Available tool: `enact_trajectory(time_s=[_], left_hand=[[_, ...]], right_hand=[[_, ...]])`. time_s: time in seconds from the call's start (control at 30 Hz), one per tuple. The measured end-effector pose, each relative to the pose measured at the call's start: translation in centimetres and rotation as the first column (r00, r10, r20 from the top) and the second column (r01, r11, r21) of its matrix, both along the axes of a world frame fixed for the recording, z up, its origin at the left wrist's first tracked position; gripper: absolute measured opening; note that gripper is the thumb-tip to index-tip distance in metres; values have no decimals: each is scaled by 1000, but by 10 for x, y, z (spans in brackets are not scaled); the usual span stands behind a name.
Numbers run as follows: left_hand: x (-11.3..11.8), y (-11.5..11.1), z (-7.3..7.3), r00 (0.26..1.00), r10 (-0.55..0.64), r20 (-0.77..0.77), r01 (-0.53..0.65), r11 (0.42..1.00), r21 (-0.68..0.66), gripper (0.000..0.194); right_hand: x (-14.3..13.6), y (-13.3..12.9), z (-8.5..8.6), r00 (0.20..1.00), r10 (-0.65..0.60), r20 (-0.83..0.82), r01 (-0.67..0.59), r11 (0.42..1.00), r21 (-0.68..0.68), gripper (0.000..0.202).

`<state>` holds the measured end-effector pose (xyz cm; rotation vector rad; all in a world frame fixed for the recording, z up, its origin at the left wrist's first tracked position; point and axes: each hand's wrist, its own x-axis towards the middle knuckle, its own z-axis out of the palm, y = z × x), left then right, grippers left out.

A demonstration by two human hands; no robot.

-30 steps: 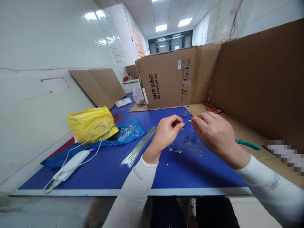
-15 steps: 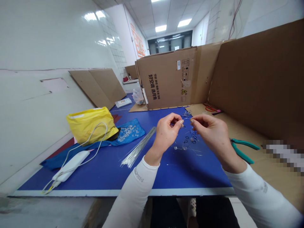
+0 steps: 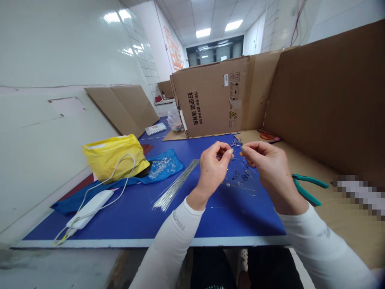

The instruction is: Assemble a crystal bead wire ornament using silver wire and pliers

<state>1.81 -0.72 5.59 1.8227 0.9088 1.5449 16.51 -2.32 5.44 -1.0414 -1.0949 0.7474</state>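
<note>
My left hand [image 3: 214,166] and my right hand [image 3: 269,170] are raised over the blue table, fingertips pinched close together. Between them runs a short curved piece of thin wire [image 3: 236,146], held at each end. Below hang or lie clear beads [image 3: 228,184] on thin wire and small dark rings [image 3: 236,175]; whether they are joined to the held wire cannot be made out. A bundle of straight metal wires [image 3: 176,186] lies left of my left hand. More clear beads [image 3: 162,166] rest on a blue bag [image 3: 177,159].
Green-handled pliers [image 3: 309,188] lie right of my right hand, on cardboard. Red scissors [image 3: 267,136] are at the back right. Cardboard panels [image 3: 216,100] stand behind. A yellow bag [image 3: 116,158] and a white power strip [image 3: 90,210] with its cable are on the left.
Both hands have shifted slightly, the right one a little to the left, bringing the fingertips nearer together. The beads and rings below have swung or moved slightly.
</note>
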Motion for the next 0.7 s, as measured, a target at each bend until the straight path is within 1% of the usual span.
enact_trajectory(time_s=[0.23,0.37,0.57,0.7], left_hand=[[2,6,-8,998,-28,64,29,1000,-5,10],[2,8,-8,998,-19,63,19,1000,-3,10],[0,8,-7,998,-4,55,5,1000,-12,9],[2,6,-7,997,-10,74,11,1000,-13,10]], right_hand=[[-3,2,4,1000,7,-25,-7,1000,15,18],[3,3,3,998,60,12,-60,998,10,20],[12,1,-3,993,58,103,-61,998,26,22],[8,2,-5,998,53,39,-55,998,44,21]])
